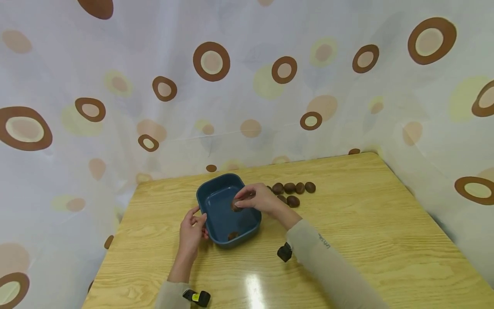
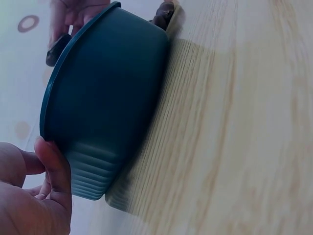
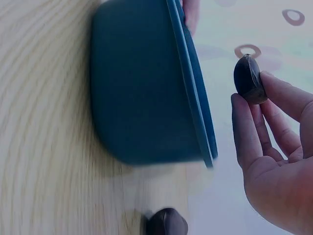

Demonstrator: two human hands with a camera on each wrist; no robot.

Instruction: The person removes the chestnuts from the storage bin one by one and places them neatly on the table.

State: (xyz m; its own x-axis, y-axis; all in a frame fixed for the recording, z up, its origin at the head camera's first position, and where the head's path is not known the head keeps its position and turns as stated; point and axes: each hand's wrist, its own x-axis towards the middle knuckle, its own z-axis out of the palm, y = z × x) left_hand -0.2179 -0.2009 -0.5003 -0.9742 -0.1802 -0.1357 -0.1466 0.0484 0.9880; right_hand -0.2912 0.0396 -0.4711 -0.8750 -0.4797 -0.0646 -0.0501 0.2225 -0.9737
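A deep blue rounded-square plastic basin (image 1: 221, 185) stands on the wooden table. My left hand (image 1: 191, 231) grips its left side, the thumb at the rim and other fingers against the outer wall. Above the basin's right half, my right hand (image 1: 258, 200) pinches a dark brown chestnut (image 3: 248, 79) between thumb and fingertips. The right wrist view shows that chestnut higher than the basin's rim. Another chestnut (image 1: 233, 235) lies inside the basin near its front wall.
Several chestnuts (image 1: 289, 188) sit in a row on the table right of the basin, with others (image 1: 293, 201) just in front, partly hidden by my right hand. A patterned curtain (image 1: 247, 86) hangs behind the table (image 1: 366, 240) and at both sides.
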